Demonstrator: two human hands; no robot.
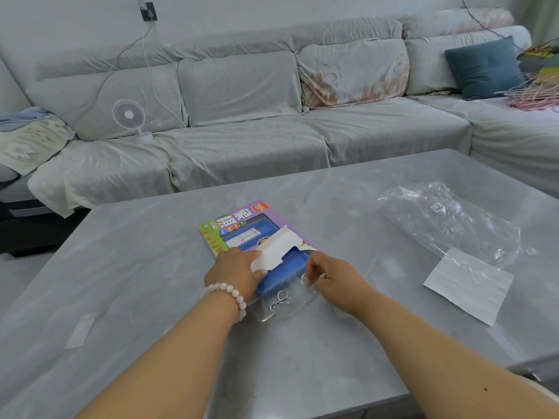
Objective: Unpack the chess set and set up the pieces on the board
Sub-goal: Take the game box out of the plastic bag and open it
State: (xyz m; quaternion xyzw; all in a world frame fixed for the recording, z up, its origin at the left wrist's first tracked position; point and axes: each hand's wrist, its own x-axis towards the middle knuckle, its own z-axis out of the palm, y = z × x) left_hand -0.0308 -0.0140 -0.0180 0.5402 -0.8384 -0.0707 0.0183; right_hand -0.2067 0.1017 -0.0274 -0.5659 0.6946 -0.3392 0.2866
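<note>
The chess set package (234, 228) lies flat in the middle of the grey table (121, 282). Its colourful card has a green and purple front with printed characters. The near end of the card is folded up as a white flap (276, 247). Under it a blue plastic case (282, 275) sticks out inside a clear plastic cover (287, 306) with metal rings. My left hand (234, 273) holds the white flap and rests on the left side of the package. My right hand (329, 279) pinches the clear plastic at the case's near right corner.
A crumpled clear plastic bag (447, 219) and a white sheet of paper (470, 285) lie on the table's right side. A grey sofa (242, 137) runs behind the table, with a small white fan (129, 116) and a blue cushion (484, 68) on it.
</note>
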